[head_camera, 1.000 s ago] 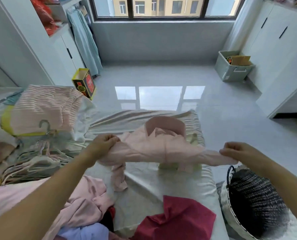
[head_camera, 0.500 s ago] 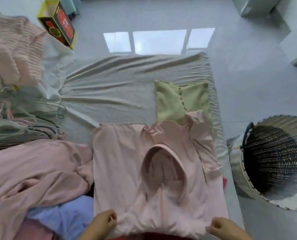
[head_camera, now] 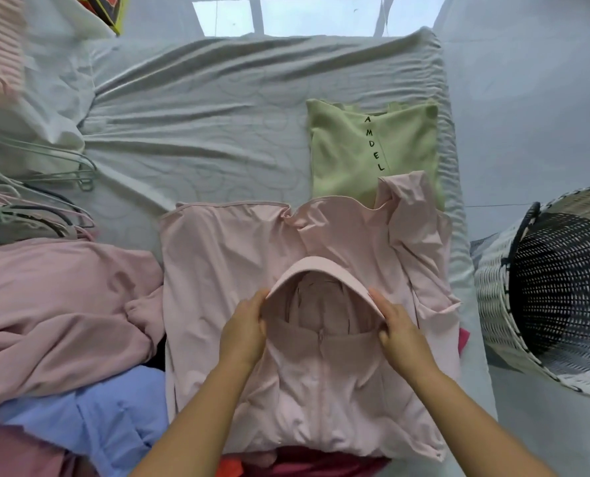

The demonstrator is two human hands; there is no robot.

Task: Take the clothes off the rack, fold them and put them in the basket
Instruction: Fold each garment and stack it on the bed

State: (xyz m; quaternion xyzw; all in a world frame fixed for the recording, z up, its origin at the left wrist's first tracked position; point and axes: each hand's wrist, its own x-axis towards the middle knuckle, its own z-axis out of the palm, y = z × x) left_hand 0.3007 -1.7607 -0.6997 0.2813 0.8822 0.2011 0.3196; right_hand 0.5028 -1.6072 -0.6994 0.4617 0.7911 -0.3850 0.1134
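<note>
Now flanking hood brim (head_camera: 322, 270), mid-frame: left hand (head_camera: 243, 330) and right hand (head_camera: 402, 333) grasping its sides; pink jacket (head_camera: 217, 270) running bottom-to-top, equally near.

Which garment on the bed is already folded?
The light green top with black lettering, lying as a neat rectangle at the far right of the bed. The pink hooded jacket is still spread flat under both hands, and the clothes at left are crumpled.

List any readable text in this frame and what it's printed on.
"AMDEL": black letters running down the front of the folded green top.
Yellow box at the top edge: red print, cut off and too blurred to read.
Nothing else legible.
</note>
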